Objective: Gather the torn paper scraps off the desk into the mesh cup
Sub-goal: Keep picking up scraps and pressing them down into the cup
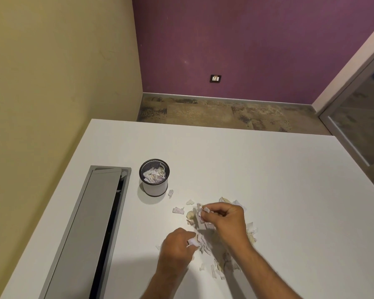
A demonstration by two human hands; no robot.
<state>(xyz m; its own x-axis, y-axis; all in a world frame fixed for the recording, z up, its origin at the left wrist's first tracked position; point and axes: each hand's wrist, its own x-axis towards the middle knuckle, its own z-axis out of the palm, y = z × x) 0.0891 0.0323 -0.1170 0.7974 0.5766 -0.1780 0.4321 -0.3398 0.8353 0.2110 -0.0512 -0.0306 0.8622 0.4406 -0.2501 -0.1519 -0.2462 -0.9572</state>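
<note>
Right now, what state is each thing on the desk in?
mesh cup: upright, partly filled with scraps
paper scraps: loose pile on desk
left hand: pinching scraps
right hand: pinching scraps
cable hatch: lid partly open

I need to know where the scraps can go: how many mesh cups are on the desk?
1. The mesh cup stands beside the grey cable hatch, beyond the scrap pile, already holding paper.

Lying scattered across the white desk [268, 169]: torn paper scraps [205, 244], pale and crumpled. Standing upright just beyond: round mesh cup [154, 180], already holding scraps.
</note>
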